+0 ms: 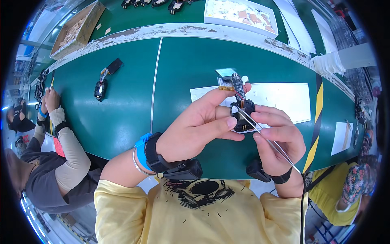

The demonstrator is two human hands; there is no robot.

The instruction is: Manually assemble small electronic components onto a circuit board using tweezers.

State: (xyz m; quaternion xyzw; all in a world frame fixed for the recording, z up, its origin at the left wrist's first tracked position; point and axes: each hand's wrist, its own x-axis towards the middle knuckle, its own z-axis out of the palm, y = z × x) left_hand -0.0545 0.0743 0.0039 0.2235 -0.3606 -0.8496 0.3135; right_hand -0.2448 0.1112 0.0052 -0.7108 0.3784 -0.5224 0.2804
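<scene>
My left hand (195, 128) grips a small opened black electronic housing (249, 106), its thumb along the lower left edge. From the housing's top, a narrow circuit board (238, 85) hangs on by thin wires and a ribbon. Beside that board are a small glassy screen panel (226, 72) and a white round tab (244, 79). In my right hand (282, 136) is a pair of metal tweezers (280, 151), closed between thumb and fingers. The tweezer tips reach into the housing near a white patch. Whether they pinch anything is too small to tell.
Under my hands lies a white sheet (284, 99) on the green table. Another opened device (100, 90) rests at left. A box of small pieces (75, 32) and a white tray (243, 18) stand beyond the raised ledge. Co-workers sit left (53, 171) and right (345, 191).
</scene>
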